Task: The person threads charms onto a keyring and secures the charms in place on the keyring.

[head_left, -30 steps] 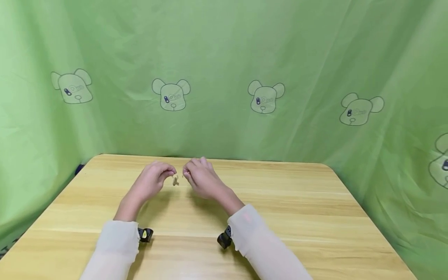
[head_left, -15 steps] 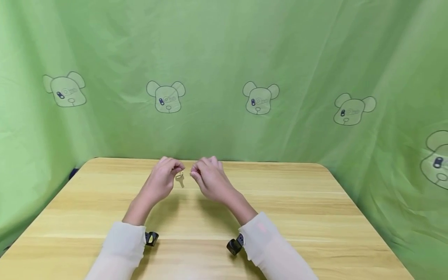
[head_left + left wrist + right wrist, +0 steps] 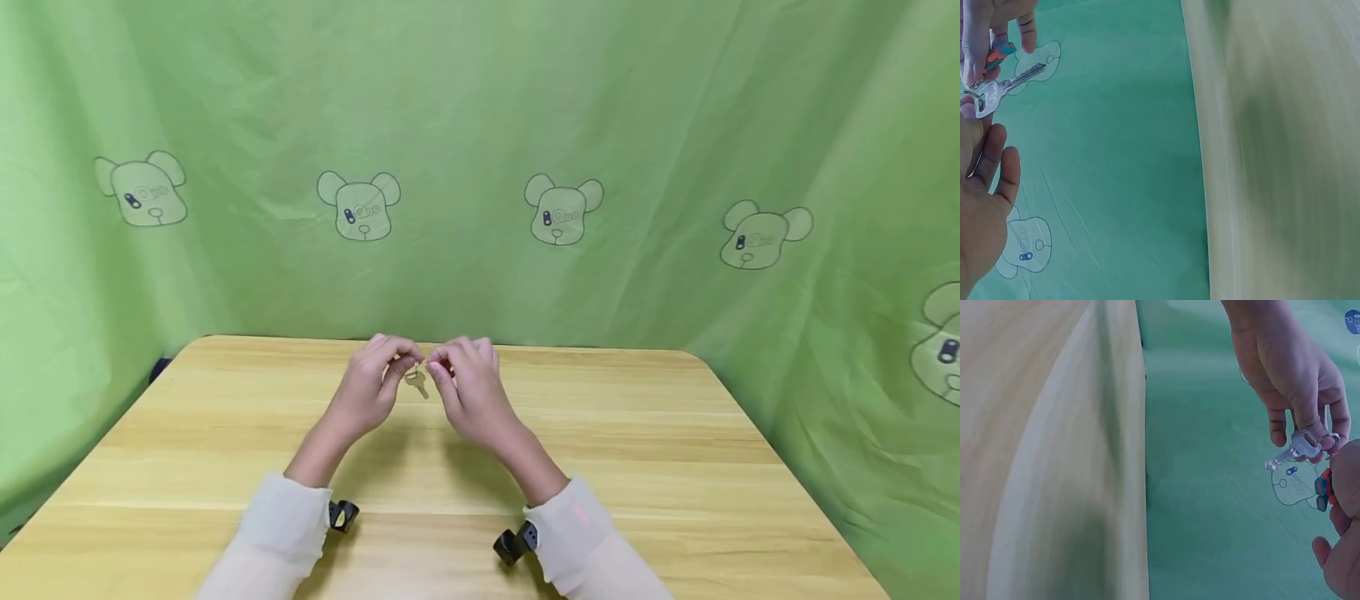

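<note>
My left hand [image 3: 367, 385] pinches a metal key ring [image 3: 1335, 439] between thumb and fingers, above the far part of the table. A silver key [image 3: 989, 99] hangs from that ring; in the head view it dangles between the two hands. My right hand [image 3: 477, 393] pinches a small orange and teal piece [image 3: 1000, 55], seemingly a keychain charm, mostly covered by its fingers. The fingertips of both hands nearly meet, and the head view cannot settle whether they touch. Whether the charm is joined to the ring is hard to see.
Beneath the hands lies a wood-grain table [image 3: 637, 467] with rounded far corners. A green curtain [image 3: 465, 283] printed with bear heads surrounds its back and sides. Each wrist bears a black camera [image 3: 513, 546] on the inner side.
Both hands have shifted right across the table, and the gap between their fingertips has narrowed. The key has travelled along with my left hand and swung round to show its flat face.
</note>
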Tool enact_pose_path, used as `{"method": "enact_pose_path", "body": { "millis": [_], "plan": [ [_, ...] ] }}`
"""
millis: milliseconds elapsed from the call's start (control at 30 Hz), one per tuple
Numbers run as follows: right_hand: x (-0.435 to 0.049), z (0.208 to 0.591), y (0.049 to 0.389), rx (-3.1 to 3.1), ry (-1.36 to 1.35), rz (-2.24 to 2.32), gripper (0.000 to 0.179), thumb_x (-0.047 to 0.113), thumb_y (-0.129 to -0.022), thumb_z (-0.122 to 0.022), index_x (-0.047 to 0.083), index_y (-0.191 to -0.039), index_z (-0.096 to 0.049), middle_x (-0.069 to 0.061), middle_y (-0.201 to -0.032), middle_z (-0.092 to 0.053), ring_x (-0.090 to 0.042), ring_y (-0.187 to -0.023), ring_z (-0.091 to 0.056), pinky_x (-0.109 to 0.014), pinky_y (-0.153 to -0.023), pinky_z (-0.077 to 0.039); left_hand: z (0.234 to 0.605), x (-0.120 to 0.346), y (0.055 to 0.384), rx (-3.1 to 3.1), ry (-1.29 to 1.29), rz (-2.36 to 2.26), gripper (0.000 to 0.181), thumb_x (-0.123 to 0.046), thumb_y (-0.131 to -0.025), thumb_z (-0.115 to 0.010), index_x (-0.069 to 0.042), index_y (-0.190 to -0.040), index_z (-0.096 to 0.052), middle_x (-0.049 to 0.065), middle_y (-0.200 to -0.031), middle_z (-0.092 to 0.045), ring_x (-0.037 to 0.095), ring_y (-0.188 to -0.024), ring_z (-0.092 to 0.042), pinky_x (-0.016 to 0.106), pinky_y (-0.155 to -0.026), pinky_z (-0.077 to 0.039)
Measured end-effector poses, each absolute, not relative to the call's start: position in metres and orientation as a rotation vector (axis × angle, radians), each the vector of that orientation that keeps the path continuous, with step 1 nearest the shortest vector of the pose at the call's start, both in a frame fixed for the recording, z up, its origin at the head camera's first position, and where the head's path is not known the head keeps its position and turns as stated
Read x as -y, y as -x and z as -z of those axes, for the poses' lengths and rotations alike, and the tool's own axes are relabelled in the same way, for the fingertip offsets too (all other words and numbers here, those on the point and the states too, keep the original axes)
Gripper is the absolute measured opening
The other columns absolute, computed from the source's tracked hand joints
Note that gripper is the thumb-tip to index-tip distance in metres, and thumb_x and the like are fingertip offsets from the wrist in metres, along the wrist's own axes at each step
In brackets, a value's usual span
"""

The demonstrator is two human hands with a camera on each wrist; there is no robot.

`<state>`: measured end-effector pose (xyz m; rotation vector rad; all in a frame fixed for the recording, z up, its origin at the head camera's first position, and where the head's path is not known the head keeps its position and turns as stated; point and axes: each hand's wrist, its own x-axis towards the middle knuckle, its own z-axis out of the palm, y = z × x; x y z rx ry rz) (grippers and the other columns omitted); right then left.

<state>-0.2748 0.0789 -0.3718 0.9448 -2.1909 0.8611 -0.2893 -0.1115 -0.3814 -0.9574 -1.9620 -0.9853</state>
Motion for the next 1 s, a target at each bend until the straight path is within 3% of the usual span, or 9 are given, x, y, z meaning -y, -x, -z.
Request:
{"method": "enact_pose_path", "body": {
  "millis": [267, 467, 733, 1000],
  "plan": [
    [-0.086, 0.36, 0.271, 2.118, -0.921, -0.898, 0.006, 0.011, -0.103, -0.06, 0.006, -0.104, -0.061, -0.006, -0.099, -0.06, -0.029, -0.095, -0.042, -0.044, -0.086, -0.031, 0.378, 0.109, 0.284, 2.005, 0.924, 1.02, 0.009, 0.006, -0.096, -0.063, 0.0, -0.103, -0.065, 0.007, -0.09, -0.068, 0.019, -0.083, -0.058, 0.029, -0.07, -0.052],
    [-0.088, 0.356, 0.269, 2.102, -0.922, -0.895, 0.005, 0.011, -0.102, -0.061, 0.006, -0.104, -0.062, -0.007, -0.1, -0.061, -0.029, -0.095, -0.042, -0.044, -0.086, -0.031, 0.376, 0.108, 0.281, 2.051, 0.889, 1.083, 0.012, 0.005, -0.098, -0.062, 0.002, -0.11, -0.062, 0.009, -0.096, -0.067, 0.021, -0.087, -0.06, 0.032, -0.076, -0.054],
    [-0.088, 0.356, 0.268, 2.059, -0.941, -0.924, 0.005, 0.006, -0.099, -0.065, 0.006, -0.104, -0.062, -0.007, -0.1, -0.061, -0.029, -0.097, -0.043, -0.043, -0.086, -0.031, 0.376, 0.102, 0.281, 1.98, 0.885, 1.038, 0.009, 0.006, -0.094, -0.066, 0.001, -0.102, -0.064, 0.006, -0.091, -0.068, 0.021, -0.083, -0.06, 0.03, -0.072, -0.053],
    [-0.084, 0.354, 0.267, 1.996, -0.983, -0.967, 0.007, 0.002, -0.097, -0.065, 0.005, -0.103, -0.062, -0.007, -0.098, -0.061, -0.027, -0.096, -0.044, -0.042, -0.087, -0.031, 0.373, 0.099, 0.275, 1.953, 0.886, 1.089, 0.007, 0.004, -0.094, -0.066, 0.003, -0.1, -0.064, 0.009, -0.091, -0.068, 0.022, -0.085, -0.062, 0.03, -0.076, -0.056]
  ]
}}
